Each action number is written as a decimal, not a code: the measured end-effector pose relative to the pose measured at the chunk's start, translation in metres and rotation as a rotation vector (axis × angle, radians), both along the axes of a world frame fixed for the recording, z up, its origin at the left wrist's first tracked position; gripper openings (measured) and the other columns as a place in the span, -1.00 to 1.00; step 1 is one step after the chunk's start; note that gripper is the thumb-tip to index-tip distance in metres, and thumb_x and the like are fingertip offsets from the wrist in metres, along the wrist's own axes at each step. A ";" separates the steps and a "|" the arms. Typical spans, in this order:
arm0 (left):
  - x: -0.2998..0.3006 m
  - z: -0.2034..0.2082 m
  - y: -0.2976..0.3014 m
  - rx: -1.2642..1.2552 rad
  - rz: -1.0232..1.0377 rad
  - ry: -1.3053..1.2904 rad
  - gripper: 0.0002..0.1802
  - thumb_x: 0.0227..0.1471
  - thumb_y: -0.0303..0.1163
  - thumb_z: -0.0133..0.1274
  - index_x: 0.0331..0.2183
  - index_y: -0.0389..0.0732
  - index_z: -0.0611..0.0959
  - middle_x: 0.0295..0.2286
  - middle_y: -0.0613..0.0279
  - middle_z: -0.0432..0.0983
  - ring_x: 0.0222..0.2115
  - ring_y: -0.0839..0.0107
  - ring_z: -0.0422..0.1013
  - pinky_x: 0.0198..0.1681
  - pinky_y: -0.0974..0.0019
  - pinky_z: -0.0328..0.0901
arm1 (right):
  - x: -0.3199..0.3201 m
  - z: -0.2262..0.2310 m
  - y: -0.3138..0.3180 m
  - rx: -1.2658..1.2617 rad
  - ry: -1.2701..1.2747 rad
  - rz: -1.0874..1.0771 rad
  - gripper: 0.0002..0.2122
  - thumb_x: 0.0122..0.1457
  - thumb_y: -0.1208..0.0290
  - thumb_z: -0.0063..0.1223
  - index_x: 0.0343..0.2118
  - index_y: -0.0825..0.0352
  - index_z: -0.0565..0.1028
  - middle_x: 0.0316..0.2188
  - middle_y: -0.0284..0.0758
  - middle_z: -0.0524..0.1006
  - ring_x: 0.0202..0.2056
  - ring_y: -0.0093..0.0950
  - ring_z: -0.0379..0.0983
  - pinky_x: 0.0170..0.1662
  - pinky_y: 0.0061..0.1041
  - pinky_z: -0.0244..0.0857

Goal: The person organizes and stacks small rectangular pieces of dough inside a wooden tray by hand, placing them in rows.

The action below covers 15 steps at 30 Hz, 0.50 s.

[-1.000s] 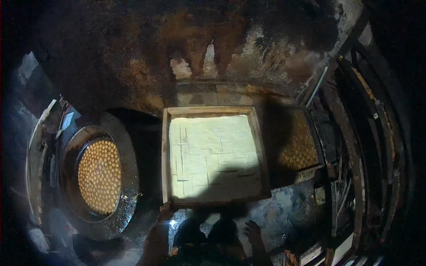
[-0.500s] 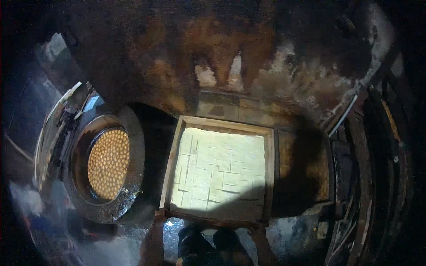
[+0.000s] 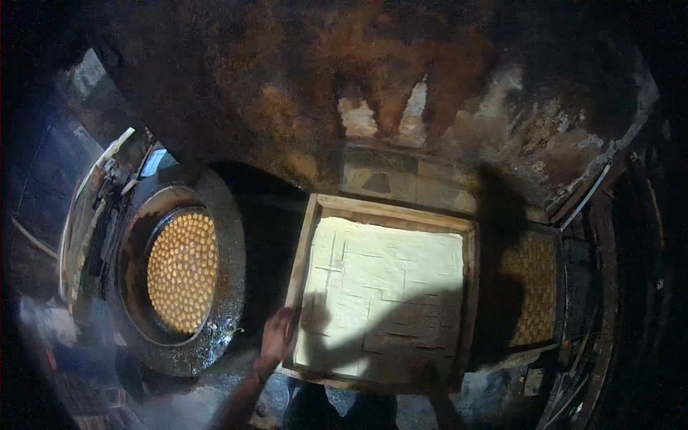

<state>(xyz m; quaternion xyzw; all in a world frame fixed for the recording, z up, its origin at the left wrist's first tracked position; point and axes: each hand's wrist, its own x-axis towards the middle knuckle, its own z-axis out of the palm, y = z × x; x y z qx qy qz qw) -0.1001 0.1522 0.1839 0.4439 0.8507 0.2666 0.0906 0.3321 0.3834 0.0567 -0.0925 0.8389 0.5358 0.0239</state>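
- One square, shallow tray of pale bare wood (image 3: pixel 401 209), in front of you, slightly right of centre and turned a little askew; a dark round pan stands to its left, a second tray to its right. What bears its weight cannot be told.
- One flat, cream-coloured, soft-looking slab (image 3: pixel 376 276), filling the wooden tray nearly to its rails; surface marked with short straight cuts running lengthwise and crosswise. Upper left part brightly lit, lower right part under a dark shadow.
- Your left hand (image 3: pixel 277 337): at the left rail of the wooden tray, near its lower corner, fingers close together against the wood. Whether they wrap the rail or merely rest on it, you cannot tell from this view.
- Your right hand (image 3: pixel 428 374): at the tray's near edge, toward its right corner, deep in shadow. How far open it is, and whether it has hold of the edge, cannot be told.
- One wide, dark, round pan with a sloping wall (image 3: pixel 134 276), well to your left, holding many small golden-brown pieces (image 3: pixel 183 272) packed close together.
- One dark-edged rectangular tray of brown pieces (image 3: pixel 537 294), just right of the wooden tray, partly shadowed.
- One soot-dark, rust-stained wall (image 3: pixel 287 86), behind everything, with pale bare patches.
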 end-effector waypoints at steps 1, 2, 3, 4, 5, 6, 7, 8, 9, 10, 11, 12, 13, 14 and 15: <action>-0.027 0.000 0.028 -0.057 -0.191 -0.109 -0.39 -0.04 -0.30 0.13 0.07 -0.29 0.44 0.00 -0.20 0.40 0.04 -0.08 0.34 0.14 0.04 0.22 | -0.036 -0.009 0.022 -0.083 0.131 -0.006 -0.55 0.28 0.18 -0.07 0.14 0.33 0.30 0.01 -0.08 0.44 -0.17 -0.17 0.51 -0.17 -0.16 0.45; -0.059 0.000 0.047 -0.102 -0.262 -0.083 -0.43 -0.03 -0.33 0.12 0.05 -0.29 0.46 0.00 -0.19 0.40 0.04 -0.08 0.34 0.15 0.07 0.23 | -0.095 -0.019 0.037 -0.207 0.235 0.001 -0.55 0.28 0.18 -0.07 0.15 0.33 0.29 0.01 -0.07 0.44 -0.18 -0.17 0.52 -0.17 -0.17 0.45; -0.091 -0.004 0.072 -0.133 -0.341 -0.055 -0.46 -0.03 -0.36 0.12 0.03 -0.30 0.48 -0.01 -0.19 0.41 0.04 -0.07 0.34 0.15 0.09 0.24 | -0.173 -0.008 0.053 -0.977 0.217 -0.211 -0.63 0.28 0.20 -0.08 0.04 0.34 0.39 -0.01 -0.05 0.46 -0.14 -0.16 0.51 -0.10 -0.19 0.41; -0.120 -0.016 0.101 -0.213 -0.393 0.002 -0.46 -0.02 -0.36 0.12 0.03 -0.31 0.47 0.00 -0.19 0.40 0.04 -0.07 0.34 0.16 0.10 0.24 | -0.247 0.006 0.072 -1.732 0.338 -0.362 -0.68 0.28 0.21 -0.10 -0.07 0.35 0.50 -0.04 -0.03 0.49 -0.09 -0.15 0.49 -0.02 -0.21 0.37; -0.143 -0.028 0.141 -0.270 -0.458 0.057 -0.45 -0.02 -0.37 0.12 0.03 -0.32 0.46 0.01 -0.19 0.40 0.05 -0.07 0.34 0.16 0.11 0.24 | -0.292 0.012 0.095 -1.708 0.348 -0.379 -0.68 0.28 0.21 -0.10 -0.07 0.35 0.50 -0.04 -0.03 0.49 -0.09 -0.15 0.49 -0.02 -0.21 0.37; -0.159 -0.034 0.176 -0.127 -0.549 0.234 -0.45 0.02 -0.35 0.09 0.04 -0.34 0.45 0.03 -0.19 0.39 0.06 -0.07 0.34 0.17 0.09 0.23 | -0.326 0.010 0.110 -2.016 0.459 -0.345 -0.63 0.28 0.22 -0.10 0.03 0.36 0.42 0.01 -0.02 0.45 0.02 -0.14 0.40 0.11 -0.18 0.23; -0.180 -0.049 0.195 -0.092 -0.591 0.391 -0.46 0.05 -0.33 0.06 0.06 -0.36 0.43 0.04 -0.19 0.38 0.07 -0.07 0.32 0.18 0.08 0.22 | -0.369 0.017 0.119 -1.981 0.469 -0.368 -0.59 0.28 0.22 -0.10 0.10 0.38 0.36 0.05 -0.01 0.42 0.09 -0.13 0.33 0.19 -0.16 0.14; -0.203 -0.064 0.213 -0.004 -0.603 0.541 -0.46 0.08 -0.32 0.02 0.07 -0.38 0.42 0.06 -0.19 0.36 0.09 -0.06 0.31 0.19 0.06 0.21 | -0.413 0.037 0.130 -1.896 0.456 -0.398 -0.54 0.27 0.23 -0.10 0.16 0.39 0.29 0.09 0.00 0.38 0.16 -0.11 0.26 0.27 -0.14 0.04; -0.223 -0.096 0.224 -0.053 -0.599 0.661 -0.46 0.11 -0.31 -0.02 0.08 -0.41 0.40 0.07 -0.20 0.35 0.10 -0.06 0.30 0.19 0.04 0.20 | -0.440 0.036 0.133 -1.679 0.438 -0.409 -0.52 0.26 0.24 -0.09 0.18 0.39 0.29 0.12 -0.01 0.35 0.19 -0.10 0.22 0.26 -0.13 0.05; -0.223 -0.107 0.242 -0.094 -0.631 0.749 -0.46 0.13 -0.30 -0.05 0.08 -0.41 0.40 0.07 -0.19 0.35 0.10 -0.04 0.31 0.19 0.03 0.20 | -0.454 0.034 0.147 -1.435 0.425 -0.447 -0.51 0.25 0.25 -0.08 0.19 0.39 0.28 0.14 -0.02 0.33 0.21 -0.08 0.18 0.26 -0.13 0.05; -0.220 -0.115 0.253 -0.137 -0.656 0.840 -0.46 0.15 -0.29 -0.07 0.09 -0.42 0.40 0.07 -0.19 0.36 0.10 -0.03 0.31 0.19 0.02 0.20 | -0.455 0.019 0.153 -1.380 0.433 -0.428 -0.53 0.25 0.25 -0.07 0.16 0.38 0.31 0.13 -0.04 0.34 0.21 -0.09 0.17 0.22 -0.12 0.10; -0.209 -0.119 0.265 -0.116 -0.642 0.735 -0.49 0.17 -0.26 -0.08 0.06 -0.39 0.42 0.04 -0.19 0.37 0.06 -0.03 0.34 0.16 0.02 0.22 | -0.449 0.008 0.164 -1.308 0.443 -0.419 -0.55 0.24 0.25 -0.06 0.14 0.37 0.34 0.12 -0.06 0.35 0.21 -0.09 0.17 0.18 -0.11 0.15; -0.208 -0.124 0.264 -0.124 -0.621 0.639 -0.52 0.19 -0.23 -0.08 0.03 -0.37 0.45 0.02 -0.19 0.39 0.02 -0.03 0.37 0.12 0.02 0.25 | -0.457 -0.002 0.163 -1.266 0.455 -0.393 -0.56 0.23 0.25 -0.06 0.12 0.36 0.37 0.11 -0.08 0.36 0.21 -0.10 0.16 0.14 -0.09 0.19; -0.204 -0.128 0.263 -0.126 -0.591 0.540 -0.54 0.20 -0.19 -0.09 0.00 -0.34 0.48 0.00 -0.19 0.41 -0.02 -0.04 0.40 0.09 0.01 0.28 | -0.454 -0.009 0.157 -1.180 0.478 -0.370 -0.58 0.22 0.23 -0.06 0.08 0.36 0.39 0.09 -0.11 0.38 0.19 -0.10 0.18 0.10 -0.09 0.22; -0.203 -0.122 0.260 -0.172 -0.623 0.477 -0.56 0.21 -0.17 -0.09 -0.05 -0.32 0.51 -0.03 -0.18 0.43 -0.05 -0.05 0.41 0.05 0.01 0.30 | -0.452 -0.005 0.150 -1.097 0.505 -0.348 -0.59 0.22 0.22 -0.06 0.05 0.36 0.41 0.06 -0.14 0.40 0.17 -0.10 0.20 0.06 -0.09 0.24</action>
